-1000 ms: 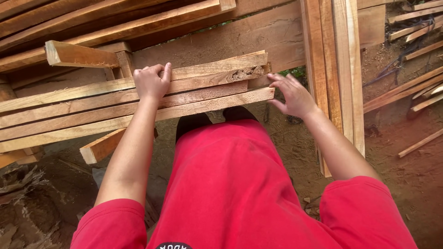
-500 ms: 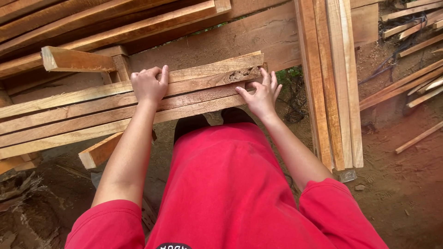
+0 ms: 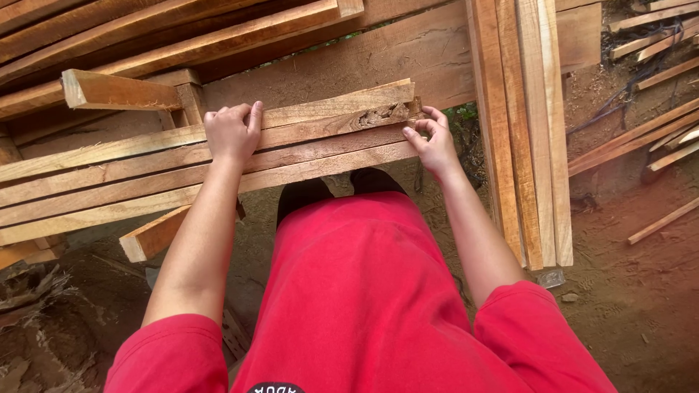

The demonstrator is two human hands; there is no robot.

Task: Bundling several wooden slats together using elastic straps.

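Right hand (image 3: 431, 142) slid to wood strip (image 3: 328, 120) end.

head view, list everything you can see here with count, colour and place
long pale wooden slats: four, tan, flat stack lying across in front of the person
upright bundle of wooden battens: several, light brown, right of the stack
wide rough plank: one, brown, behind the stack
scattered wood offcuts: several, brown, far right
reddish dirt ground: below, right
red shirt: one, centre bottom
left hand: on top of the stack
right hand: fingers at the stack's end
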